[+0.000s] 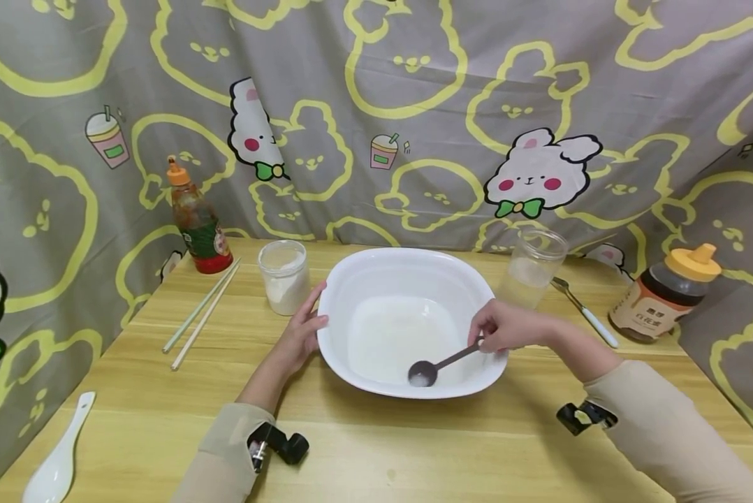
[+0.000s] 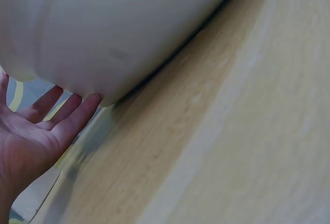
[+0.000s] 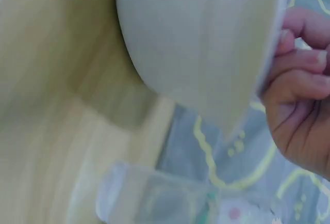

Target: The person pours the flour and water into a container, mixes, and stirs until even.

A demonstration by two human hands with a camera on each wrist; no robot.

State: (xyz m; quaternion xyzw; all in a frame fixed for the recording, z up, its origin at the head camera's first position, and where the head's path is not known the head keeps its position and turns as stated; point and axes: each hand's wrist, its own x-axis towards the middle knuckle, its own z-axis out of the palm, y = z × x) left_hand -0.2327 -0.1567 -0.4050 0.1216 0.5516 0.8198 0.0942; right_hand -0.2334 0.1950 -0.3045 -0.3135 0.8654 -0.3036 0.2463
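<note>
A white plastic basin [image 1: 408,262] stands mid-table, with something pale, perhaps liquid, on its bottom. My left hand [image 1: 300,332] rests its extended fingertips [image 2: 77,121] against the basin's left side. Over the right rim, my right hand [image 1: 505,325] pinches the handle of a dark measuring spoon [image 1: 423,373], its scoop low inside the basin with a little whitish stuff in it. In the right wrist view the curled fingers [image 3: 296,82] show beside the rim, while the spoon is hidden.
A jar of white powder [image 1: 283,279] stands left of the basin, a clear cup [image 1: 534,269] behind right. Chopsticks [image 1: 203,314], a sauce bottle [image 1: 202,230] and a white spoon [image 1: 59,454] are left; a blue-handled utensil [image 1: 587,314] and a honey bottle [image 1: 659,297] are right. A patterned curtain [image 1: 326,42] hangs behind.
</note>
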